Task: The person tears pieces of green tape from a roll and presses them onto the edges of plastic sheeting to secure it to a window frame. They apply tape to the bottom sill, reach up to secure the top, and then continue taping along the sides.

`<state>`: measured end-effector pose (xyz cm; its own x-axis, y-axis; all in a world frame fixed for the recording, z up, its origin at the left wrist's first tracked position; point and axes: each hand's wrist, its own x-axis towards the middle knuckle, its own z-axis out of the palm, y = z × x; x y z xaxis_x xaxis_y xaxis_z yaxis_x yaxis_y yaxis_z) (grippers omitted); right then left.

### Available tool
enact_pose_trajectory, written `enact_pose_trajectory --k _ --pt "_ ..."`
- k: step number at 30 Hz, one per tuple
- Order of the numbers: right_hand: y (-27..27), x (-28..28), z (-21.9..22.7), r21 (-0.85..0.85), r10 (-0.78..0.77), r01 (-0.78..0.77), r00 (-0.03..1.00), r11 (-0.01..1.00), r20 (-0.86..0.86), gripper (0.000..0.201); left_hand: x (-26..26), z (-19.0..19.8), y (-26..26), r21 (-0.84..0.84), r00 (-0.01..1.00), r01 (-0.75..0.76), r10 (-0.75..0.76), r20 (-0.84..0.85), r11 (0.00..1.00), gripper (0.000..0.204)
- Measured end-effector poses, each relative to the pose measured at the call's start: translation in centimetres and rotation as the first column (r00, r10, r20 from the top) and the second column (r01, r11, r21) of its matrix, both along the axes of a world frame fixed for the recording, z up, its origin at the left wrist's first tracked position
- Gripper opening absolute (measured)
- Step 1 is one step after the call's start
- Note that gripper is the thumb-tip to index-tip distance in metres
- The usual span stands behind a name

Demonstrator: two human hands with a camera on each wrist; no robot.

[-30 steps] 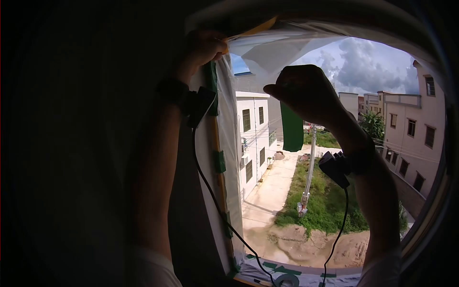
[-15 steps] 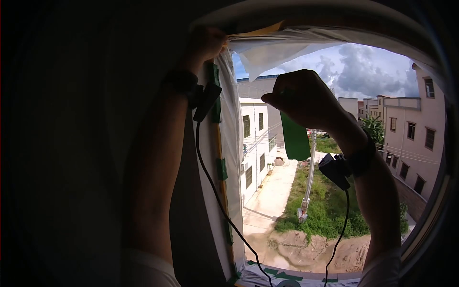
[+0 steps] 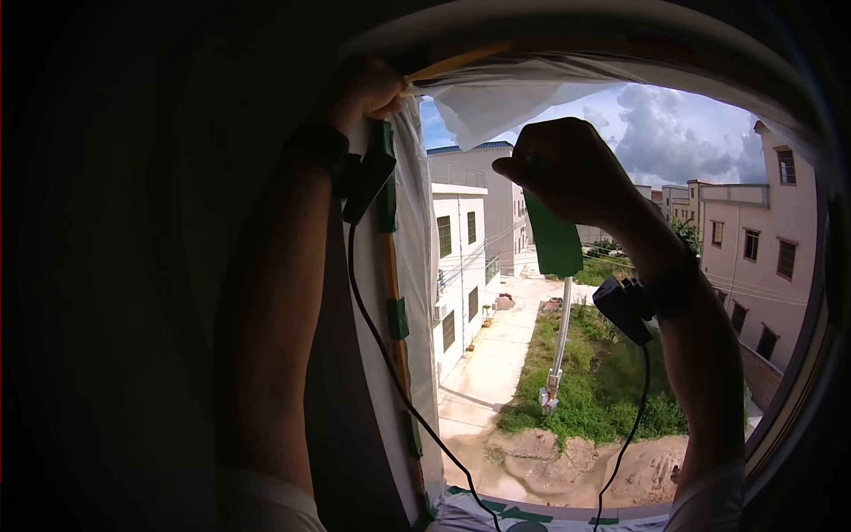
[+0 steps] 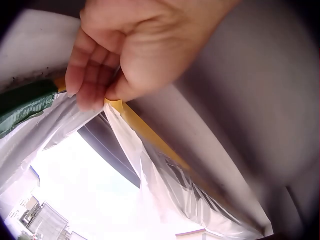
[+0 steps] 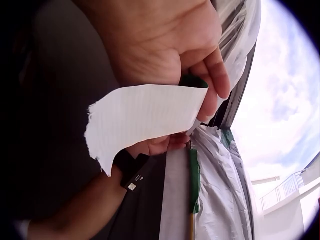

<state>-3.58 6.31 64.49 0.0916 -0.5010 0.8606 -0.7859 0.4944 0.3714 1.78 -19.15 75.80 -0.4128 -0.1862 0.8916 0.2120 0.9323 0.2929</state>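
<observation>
My left hand (image 3: 368, 87) is raised at the window's upper left corner. In the left wrist view its thumb and fingers pinch the yellow tape (image 4: 150, 134) along the edge of a clear plastic film (image 4: 162, 182). My right hand (image 3: 572, 173), in front of the window opening, is curled round the upper end of a green tape strip (image 3: 557, 244). The strip dangles freely below that hand. Its pale side, with one ragged end, faces the right wrist camera as a white band (image 5: 145, 112).
Green tape pieces (image 3: 398, 319) hold the film down the left side of the frame. A loose film flap (image 3: 479, 105) hangs from the top edge. More film and green tape lie along the sill (image 3: 461, 510). A black cable (image 3: 377, 346) trails from each wrist camera.
The loose flap at the top has folded and dropped, uncovering more of the building behind. My left hand stays at the corner. The green strip has swung slightly below my right hand.
</observation>
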Motion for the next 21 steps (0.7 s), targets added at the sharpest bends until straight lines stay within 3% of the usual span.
enact_pose_trajectory --k 3,7,9,10,13,15,17,21 --pt "-1.1 -0.9 0.4 -0.075 0.025 -0.036 0.991 0.997 -0.134 0.041 0.1 -0.6 -0.2 0.048 0.997 0.082 -0.081 -0.011 0.995 0.021" --pt "-2.0 -0.3 1.5 -0.198 0.052 -0.076 0.991 0.977 -0.127 0.041 1.6 -1.7 0.8 0.041 0.996 0.069 -0.071 0.050 0.997 0.020" --pt "-2.5 -0.2 2.4 -0.266 0.144 -0.215 0.954 0.940 -0.265 0.039 1.9 -2.2 1.1 0.061 0.995 0.071 -0.075 0.064 0.996 0.019" --pt "-2.6 0.0 3.1 -0.249 0.067 -0.144 0.953 0.958 -0.295 0.032 1.9 -2.5 1.2 0.088 0.991 0.106 -0.113 0.073 0.990 0.019" --pt "-4.2 0.7 3.0 -0.319 0.127 -0.224 0.946 0.921 -0.297 0.030 1.6 -2.8 0.9 0.151 0.974 0.188 -0.204 0.098 0.970 0.019" --pt "-4.9 0.5 3.1 -0.291 0.074 -0.166 0.950 0.942 -0.302 0.035 1.5 -2.9 0.9 0.185 0.960 0.236 -0.259 0.110 0.954 0.019" --pt "-5.9 -0.5 3.5 -0.240 0.077 -0.235 0.845 0.942 -0.528 0.037 1.4 -3.1 1.2 0.216 0.956 0.248 -0.275 0.104 0.944 0.020" --pt "-7.6 -0.4 3.4 -0.265 0.042 -0.132 0.946 0.955 -0.320 0.036 1.8 -3.5 2.1 0.221 0.961 0.230 -0.257 0.103 0.948 0.020"
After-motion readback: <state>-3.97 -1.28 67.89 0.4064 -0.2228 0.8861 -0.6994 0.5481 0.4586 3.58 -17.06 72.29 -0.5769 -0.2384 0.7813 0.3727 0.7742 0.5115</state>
